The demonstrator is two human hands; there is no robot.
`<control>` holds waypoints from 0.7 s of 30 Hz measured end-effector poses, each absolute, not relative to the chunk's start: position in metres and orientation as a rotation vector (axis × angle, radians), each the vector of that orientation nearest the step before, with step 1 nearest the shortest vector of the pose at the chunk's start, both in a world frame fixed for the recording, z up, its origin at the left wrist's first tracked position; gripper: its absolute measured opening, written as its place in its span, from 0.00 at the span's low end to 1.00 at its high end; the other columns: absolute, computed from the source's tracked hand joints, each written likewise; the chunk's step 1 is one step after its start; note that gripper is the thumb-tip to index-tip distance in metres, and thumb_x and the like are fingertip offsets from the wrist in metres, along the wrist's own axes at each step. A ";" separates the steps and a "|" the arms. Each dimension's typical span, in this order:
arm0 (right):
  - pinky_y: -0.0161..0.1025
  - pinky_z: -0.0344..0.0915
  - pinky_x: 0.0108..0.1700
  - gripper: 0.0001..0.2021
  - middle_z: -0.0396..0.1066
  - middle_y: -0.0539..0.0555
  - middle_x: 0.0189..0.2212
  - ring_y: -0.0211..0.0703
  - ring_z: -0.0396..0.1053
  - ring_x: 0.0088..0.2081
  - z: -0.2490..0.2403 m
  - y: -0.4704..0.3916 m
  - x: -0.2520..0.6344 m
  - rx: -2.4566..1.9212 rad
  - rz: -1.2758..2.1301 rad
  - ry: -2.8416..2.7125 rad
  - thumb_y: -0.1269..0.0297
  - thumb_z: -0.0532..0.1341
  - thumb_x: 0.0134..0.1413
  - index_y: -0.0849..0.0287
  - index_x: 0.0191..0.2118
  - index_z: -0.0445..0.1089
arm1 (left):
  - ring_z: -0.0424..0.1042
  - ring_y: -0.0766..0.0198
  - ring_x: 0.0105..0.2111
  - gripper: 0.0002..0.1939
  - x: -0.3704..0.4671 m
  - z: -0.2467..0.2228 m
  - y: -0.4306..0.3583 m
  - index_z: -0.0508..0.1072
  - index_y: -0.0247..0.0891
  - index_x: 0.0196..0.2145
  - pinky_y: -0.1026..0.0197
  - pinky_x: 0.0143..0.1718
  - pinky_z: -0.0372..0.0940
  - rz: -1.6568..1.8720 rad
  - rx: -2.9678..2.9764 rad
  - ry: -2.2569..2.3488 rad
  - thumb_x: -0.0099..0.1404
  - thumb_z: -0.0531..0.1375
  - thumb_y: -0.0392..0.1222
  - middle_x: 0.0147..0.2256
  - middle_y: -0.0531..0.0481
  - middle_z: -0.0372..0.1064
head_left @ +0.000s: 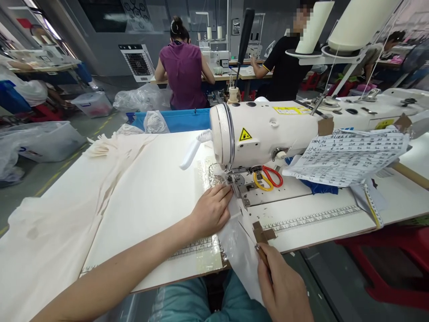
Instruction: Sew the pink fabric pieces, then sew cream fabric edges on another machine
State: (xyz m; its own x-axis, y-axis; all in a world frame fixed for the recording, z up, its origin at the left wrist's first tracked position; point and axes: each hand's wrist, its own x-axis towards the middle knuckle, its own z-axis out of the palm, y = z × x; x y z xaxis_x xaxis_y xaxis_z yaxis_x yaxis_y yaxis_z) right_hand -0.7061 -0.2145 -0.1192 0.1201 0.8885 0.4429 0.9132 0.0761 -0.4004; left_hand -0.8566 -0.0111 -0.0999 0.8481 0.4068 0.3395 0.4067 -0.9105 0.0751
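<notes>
A white sewing machine [264,129] stands over the table. Close to its needle area, my left hand [212,208] is closed, fingers together, on a strip of white fabric [239,243]. The strip runs under the machine head and hangs over the table's front edge towards my lap. My right hand [284,279] is closed round the wooden handle of an awl [263,256], its thin metal shaft pointing at the strip. Scissors [268,178] with red and yellow handles lie beside the machine's needle area.
Cream fabric pieces [110,165] lie over the table's left side. Handwritten sheets [351,156] hang at the right. Printed rulers [311,219] run along the front edge. A red stool [392,268] stands lower right. Thread cones [362,22] rise above. Other people [184,67] sit working behind.
</notes>
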 end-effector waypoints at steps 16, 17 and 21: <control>0.32 0.68 0.25 0.14 0.75 0.53 0.32 0.40 0.76 0.29 -0.101 -0.187 -0.708 -1.802 -0.274 -1.808 0.69 0.44 0.70 0.59 0.48 0.65 | 0.60 0.44 0.62 0.26 -0.855 -0.099 -0.025 0.65 0.20 0.61 0.44 0.63 0.60 0.477 3.080 0.706 0.72 0.45 0.38 0.60 0.31 0.63; 0.32 0.68 0.25 0.14 0.75 0.53 0.32 0.40 0.76 0.29 -0.101 -0.186 -0.709 -1.803 -0.277 -1.804 0.69 0.44 0.70 0.59 0.48 0.65 | 0.60 0.44 0.62 0.26 -0.855 -0.099 -0.027 0.65 0.20 0.61 0.44 0.63 0.59 0.471 3.083 0.703 0.72 0.45 0.39 0.61 0.31 0.63; 0.32 0.67 0.25 0.12 0.75 0.54 0.35 0.40 0.76 0.31 -0.106 -0.186 -0.709 -1.819 -0.239 -1.827 0.69 0.46 0.70 0.58 0.50 0.64 | 0.60 0.44 0.62 0.26 -0.857 -0.096 -0.032 0.65 0.21 0.61 0.43 0.64 0.57 0.453 3.091 0.697 0.73 0.45 0.39 0.61 0.32 0.63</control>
State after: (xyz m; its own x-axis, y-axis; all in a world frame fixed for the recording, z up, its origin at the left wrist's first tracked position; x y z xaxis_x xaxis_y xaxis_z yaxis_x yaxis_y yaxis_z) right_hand -0.7085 -0.1858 -0.1060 0.0624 0.8694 0.4902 0.9661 0.0706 -0.2482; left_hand -0.8570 -0.0323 -0.0965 0.8653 0.4115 0.2863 0.4283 -0.9036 0.0044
